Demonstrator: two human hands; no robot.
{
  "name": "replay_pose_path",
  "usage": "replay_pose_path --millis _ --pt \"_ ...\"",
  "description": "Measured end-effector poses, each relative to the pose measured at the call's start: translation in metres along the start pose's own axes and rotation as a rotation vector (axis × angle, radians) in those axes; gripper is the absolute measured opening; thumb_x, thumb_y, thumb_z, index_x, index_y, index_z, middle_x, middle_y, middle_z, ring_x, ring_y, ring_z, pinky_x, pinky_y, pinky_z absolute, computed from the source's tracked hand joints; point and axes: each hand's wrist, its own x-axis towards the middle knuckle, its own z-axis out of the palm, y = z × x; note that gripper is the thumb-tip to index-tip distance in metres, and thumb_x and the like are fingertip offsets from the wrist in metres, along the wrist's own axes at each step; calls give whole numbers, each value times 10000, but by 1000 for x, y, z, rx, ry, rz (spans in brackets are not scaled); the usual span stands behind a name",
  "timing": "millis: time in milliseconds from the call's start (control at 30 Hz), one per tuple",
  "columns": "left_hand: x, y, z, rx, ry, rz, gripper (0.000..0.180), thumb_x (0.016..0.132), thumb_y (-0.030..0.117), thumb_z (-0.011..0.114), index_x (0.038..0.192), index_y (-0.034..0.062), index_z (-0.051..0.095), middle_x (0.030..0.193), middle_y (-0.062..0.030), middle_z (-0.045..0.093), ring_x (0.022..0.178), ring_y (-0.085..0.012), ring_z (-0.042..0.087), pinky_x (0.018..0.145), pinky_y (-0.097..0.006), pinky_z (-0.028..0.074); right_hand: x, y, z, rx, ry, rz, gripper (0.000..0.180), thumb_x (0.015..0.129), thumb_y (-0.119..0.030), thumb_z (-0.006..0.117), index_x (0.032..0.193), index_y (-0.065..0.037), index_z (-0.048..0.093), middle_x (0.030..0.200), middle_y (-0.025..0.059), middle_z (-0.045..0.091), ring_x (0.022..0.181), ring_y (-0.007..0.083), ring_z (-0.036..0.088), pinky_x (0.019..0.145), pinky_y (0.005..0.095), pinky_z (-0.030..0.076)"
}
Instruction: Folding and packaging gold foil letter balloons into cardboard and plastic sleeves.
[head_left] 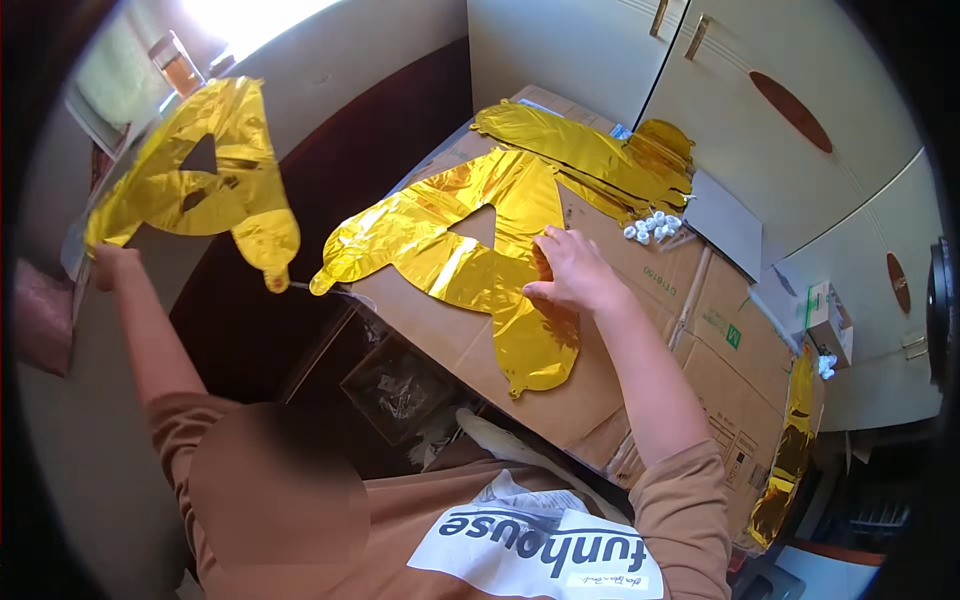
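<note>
At the far left, my left hand is closed on the lower end of one leg of a flat, gold, A-shaped foil balloon, held up off the table. A second A-shaped foil balloon, also gold and uninflated, lies on the cardboard in the middle. My right hand is over its right side, thumb and fingers apart, the fingertips at the foil. A thin clear strand shows between the two balloons near the table edge.
Flattened cardboard covers the table. Behind lie more gold foil balloons, small white pieces and a grey panel. Gold foil hangs at the right edge near a small box. Pale cabinets stand behind.
</note>
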Motion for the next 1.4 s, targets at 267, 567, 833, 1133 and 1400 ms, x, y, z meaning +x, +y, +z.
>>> replay_pose_path --millis 267,567,833,1133,1400 --pt "-383 87 -99 -342 -1179 667 202 923 74 654 1118 25 677 1093 -82 684 944 -161 677 750 -308 563 -27 22 7 871 318 20 755 862 -584 703 1352 -25 573 1380 166 581 1231 290 596 1043 436 457" --pt "-683 80 -226 -507 -2471 135 292 934 128 689 1215 57 662 943 -107 726 893 -207 714 805 -305 558 -246 89 -28 1562 6 297 321 916 -112 693 1211 3 641 1155 101 699 1031 173 666 937 327 525" --pt "-734 81 -150 -459 -2309 1243 467 871 389 701 1216 75 678 1193 -163 670 1200 -319 581 1050 -448 437 -377 176 26 764 450 772 286 866 -8 708 1135 51 631 1019 71 703 915 121 643 848 282 512" --pt "-796 51 -67 -308 -2053 1516 691 864 369 703 1463 109 480 1547 -181 405 1423 -410 372 1176 -508 321 -408 162 23 400 540 936 454 812 -132 775 1216 -40 591 1019 207 690 973 379 672 840 447 527" --pt "-720 89 -84 592 -2320 972 514 797 402 807 1115 17 682 1222 -181 635 1058 -271 631 908 -383 512 -405 150 12 -333 588 549 603 803 -40 667 1390 -103 543 1441 230 495 1251 447 520 1079 534 402"
